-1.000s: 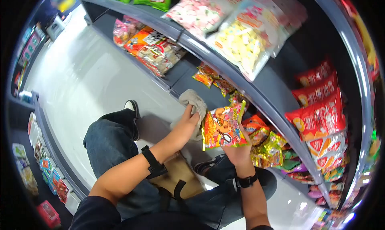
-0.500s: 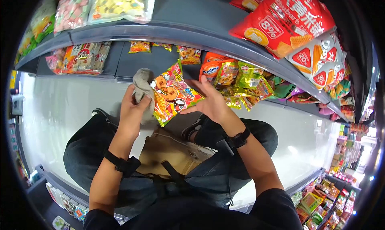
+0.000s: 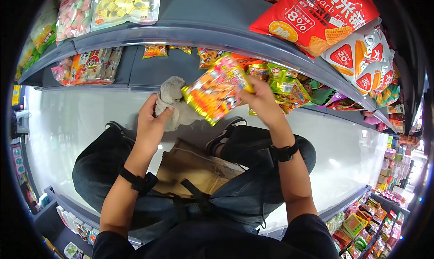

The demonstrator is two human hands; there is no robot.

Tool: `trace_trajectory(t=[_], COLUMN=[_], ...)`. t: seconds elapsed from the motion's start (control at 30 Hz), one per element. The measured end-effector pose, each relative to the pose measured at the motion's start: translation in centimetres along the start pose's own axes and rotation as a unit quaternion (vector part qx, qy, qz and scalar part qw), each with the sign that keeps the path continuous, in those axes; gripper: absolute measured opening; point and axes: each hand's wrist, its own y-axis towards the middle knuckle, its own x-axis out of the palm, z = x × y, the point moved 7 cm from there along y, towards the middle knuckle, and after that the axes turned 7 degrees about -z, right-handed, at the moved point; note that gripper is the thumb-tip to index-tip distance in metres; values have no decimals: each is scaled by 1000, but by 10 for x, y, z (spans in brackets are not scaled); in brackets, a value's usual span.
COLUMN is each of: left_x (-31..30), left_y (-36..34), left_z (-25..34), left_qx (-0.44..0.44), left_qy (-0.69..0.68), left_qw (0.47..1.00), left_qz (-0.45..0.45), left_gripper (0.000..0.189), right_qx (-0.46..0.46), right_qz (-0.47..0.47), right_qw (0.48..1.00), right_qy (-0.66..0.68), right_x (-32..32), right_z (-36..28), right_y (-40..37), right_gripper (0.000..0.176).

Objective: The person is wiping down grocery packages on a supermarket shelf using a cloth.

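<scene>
Between the thumb and fingers of my right hand point(image 3: 263, 101) is a colourful snack bag point(image 3: 217, 89), yellow-edged with orange cartoon figures, slightly blurred and tilted. My left hand point(image 3: 152, 120) grips a crumpled grey cloth point(image 3: 174, 101), which hangs just left of the bag. Both hands are in front of the lower shelf point(image 3: 153, 71). Small yellow snack packets point(image 3: 282, 85) lie on that shelf beyond my right hand. An orange packet point(image 3: 244, 61) is partly covered by the held bag.
Above runs the upper shelf's edge point(image 3: 190, 35), with a large red rice-snack bag point(image 3: 312, 19) jutting over it at right. At left on the lower shelf lies a multi-coloured pack point(image 3: 92, 67). A cardboard box point(image 3: 190, 171) stands on the floor between my legs.
My right hand has closed on the snack bag's right edge and lifted it up and right, away from the cloth. More of the cloth now hangs open from my left hand.
</scene>
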Motion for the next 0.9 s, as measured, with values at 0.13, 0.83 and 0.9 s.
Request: trace_trajectory(t=[0.13,0.83,0.9], left_x=[-7,-50,-54], left_y=[-4,-29,-32], left_z=[7,-6,-6], left_qx=[-10,-49,-54], left_qy=[-51,-234,-234], left_qw=[998,967,966], left_qz=[34,82,92], left_gripper=[22,34,39], right_qx=[-55,-72,-64], right_qz=[136,284,277], right_qw=[986,832,830], right_qy=[-73,-471,-481], right_x=[-56,-98,-93], right_z=[-15,-10,-8], right_y=[-10,-12,-9], right_gripper=[37,31,32])
